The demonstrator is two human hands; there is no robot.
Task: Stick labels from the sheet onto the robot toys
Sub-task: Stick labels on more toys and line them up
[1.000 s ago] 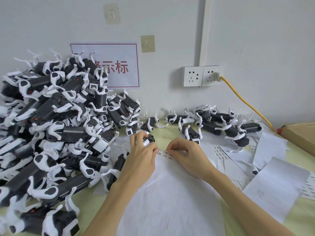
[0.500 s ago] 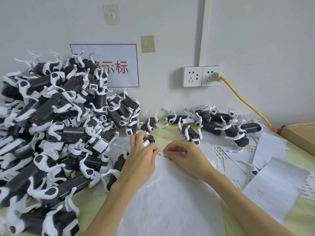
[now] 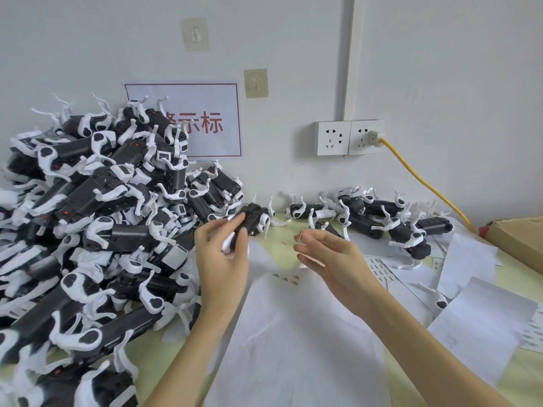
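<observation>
Robot toys (image 3: 97, 230) lie heaped, black-bodied with white limbs, along the left side of the worktop (image 3: 282, 233), and a smaller row (image 3: 379, 215) lies against the far edge. Between them, near the front edge, lies the white label sheet (image 3: 293, 342), with a few small printed labels (image 3: 285, 278) left at its far end.

Both hands have come up off that sheet, where half a second ago they were pressed low together. The left hand (image 3: 221, 257) now holds one robot toy (image 3: 249, 223) in the air above the sheet's far end, fingers wrapped round its dark body. The right hand (image 3: 332, 257) has drawn apart from it and hovers just beside, thumb and forefinger pinched on what looks like a tiny peeled label (image 3: 300, 237); motion blur makes that uncertain.

By my reading, peeling is over and sticking comes next: the label has to meet the lifted toy squarely.
</observation>
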